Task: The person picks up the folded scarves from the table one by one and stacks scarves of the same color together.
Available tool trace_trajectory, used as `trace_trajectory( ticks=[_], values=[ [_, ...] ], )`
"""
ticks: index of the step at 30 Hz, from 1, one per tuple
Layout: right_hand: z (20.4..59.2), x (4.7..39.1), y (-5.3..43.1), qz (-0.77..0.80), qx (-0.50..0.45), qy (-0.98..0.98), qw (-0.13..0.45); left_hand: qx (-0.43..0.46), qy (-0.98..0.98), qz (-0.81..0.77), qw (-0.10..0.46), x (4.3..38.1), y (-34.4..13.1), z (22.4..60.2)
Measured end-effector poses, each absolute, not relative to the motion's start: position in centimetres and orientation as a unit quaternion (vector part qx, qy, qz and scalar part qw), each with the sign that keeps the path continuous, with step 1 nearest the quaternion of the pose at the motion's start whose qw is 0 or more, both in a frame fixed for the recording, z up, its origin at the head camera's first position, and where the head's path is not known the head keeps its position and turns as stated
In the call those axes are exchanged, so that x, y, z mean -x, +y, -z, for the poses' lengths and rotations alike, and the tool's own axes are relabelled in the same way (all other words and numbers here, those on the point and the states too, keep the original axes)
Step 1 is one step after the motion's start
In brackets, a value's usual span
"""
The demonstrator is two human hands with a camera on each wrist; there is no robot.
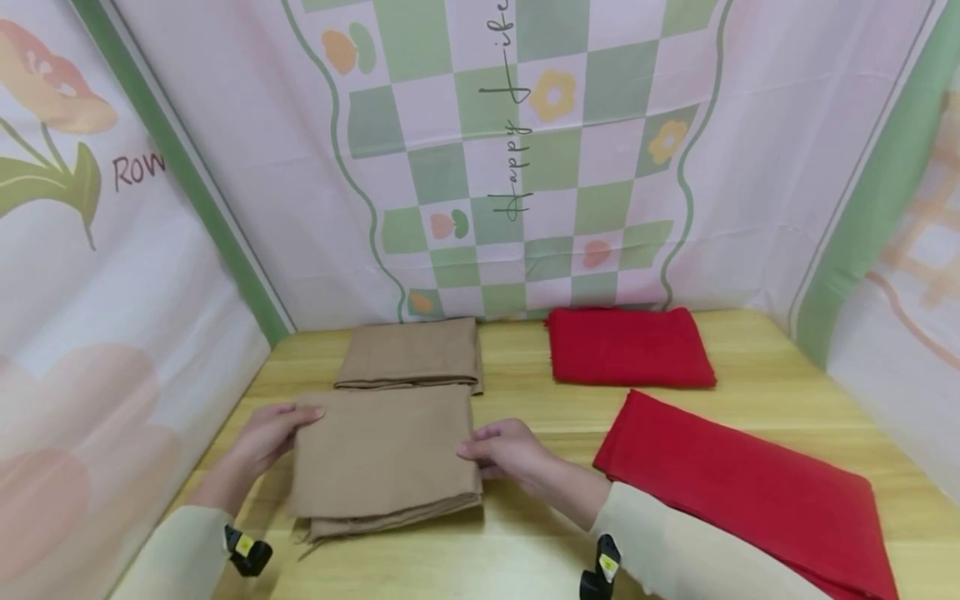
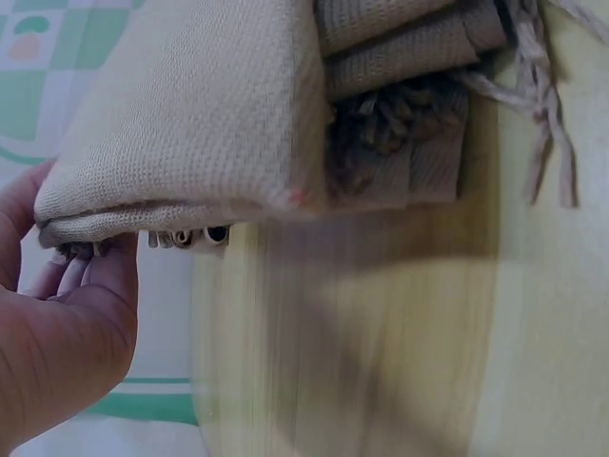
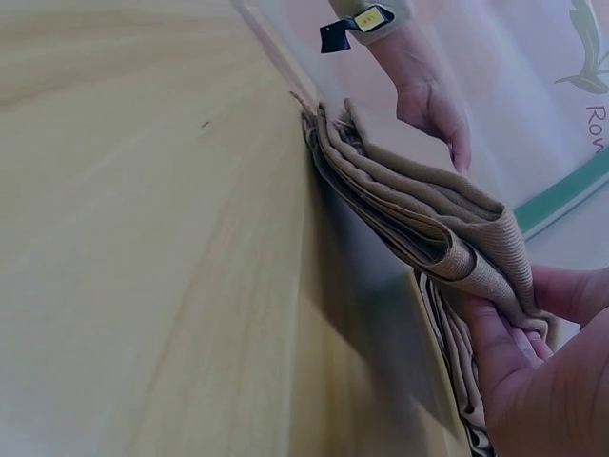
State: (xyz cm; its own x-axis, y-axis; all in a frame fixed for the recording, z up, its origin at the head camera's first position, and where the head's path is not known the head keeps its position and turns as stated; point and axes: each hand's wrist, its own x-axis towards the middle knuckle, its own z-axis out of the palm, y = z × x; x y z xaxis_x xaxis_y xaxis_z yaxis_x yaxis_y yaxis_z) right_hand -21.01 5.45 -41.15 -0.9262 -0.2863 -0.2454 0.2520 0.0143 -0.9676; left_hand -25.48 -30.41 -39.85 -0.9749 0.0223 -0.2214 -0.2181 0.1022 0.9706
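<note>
A folded tan scarf [image 1: 386, 450] with a fringed end is held between both hands, raised off the wooden table. My left hand [image 1: 268, 435] pinches its left edge, thumb on top; in the left wrist view the fingers [image 2: 109, 271] curl beneath the layers. At the opposite edge my right hand [image 1: 513, 454] grips the scarf between thumb and fingers. Loose tassels [image 2: 547, 114] hang from the fringed end. Several stacked folds [image 3: 419, 224] show in the right wrist view. Just behind lies a second folded tan cloth [image 1: 412, 354], flat on the table.
On the right of the wooden table [image 1: 517, 408] lie two folded red cloths, a smaller one [image 1: 630, 346] at the back and a longer one [image 1: 750, 492] in front, near my right forearm. Printed fabric walls [image 1: 510, 167] enclose the back and both sides.
</note>
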Motion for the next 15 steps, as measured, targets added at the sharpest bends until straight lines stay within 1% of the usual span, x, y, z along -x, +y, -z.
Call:
trace_trajectory(
  ticks=[7,15],
  values=[
    [41.5,20.6,6.1,0.705,0.007,0.685,0.183,0.059,0.743,-0.661,0.093,26.4,-29.6,40.4],
    [42.0,20.4,6.6,0.703,0.008,0.685,0.188,0.054,0.751,-0.65,0.107,27.0,-29.0,41.0]
  ],
)
